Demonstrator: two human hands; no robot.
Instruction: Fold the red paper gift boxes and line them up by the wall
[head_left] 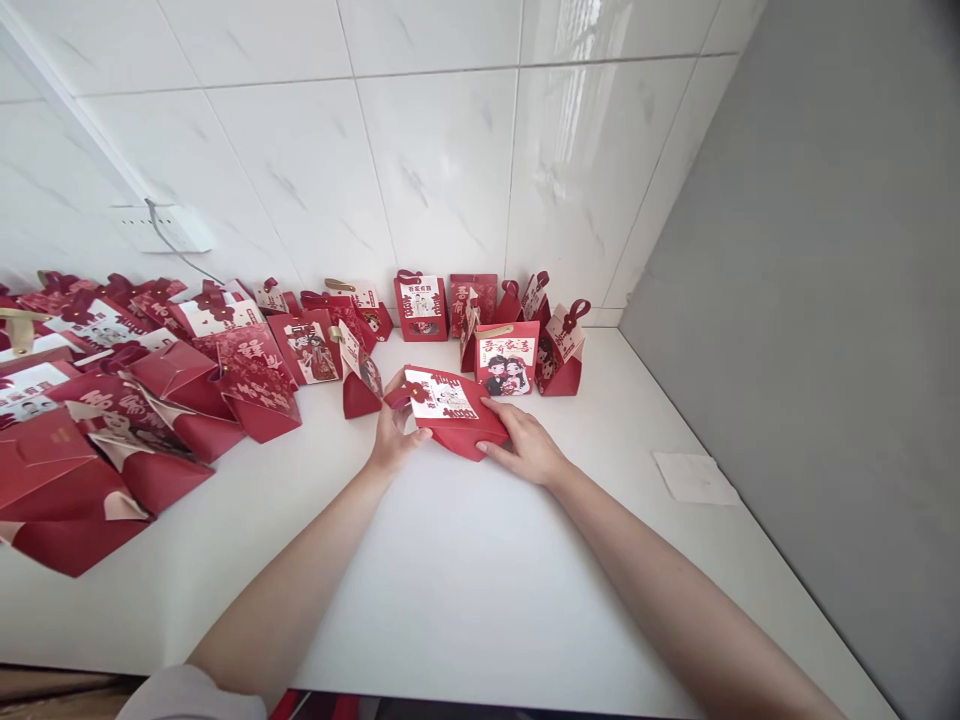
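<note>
A red gift box (469, 432) with a white printed panel lies tilted on its side between my two hands, over the middle of the white table. My left hand (395, 432) grips its top end, by the dark red ribbon loop. At the base end, my right hand (523, 440) holds it with the thumb below and the fingers on the far side. Just behind stands a red box with a cartoon couple (508, 360). A smaller upright box (360, 370) is close to my left hand. Whether the held box touches the table, I cannot tell.
Many similar red boxes (259, 380) crowd the left side of the table (450, 590). More stand along the tiled wall (442, 150), including one with a ribbon (562, 350). A white paper (695, 478) lies at right by a grey panel (825, 300). A cable hangs from a socket (161, 230).
</note>
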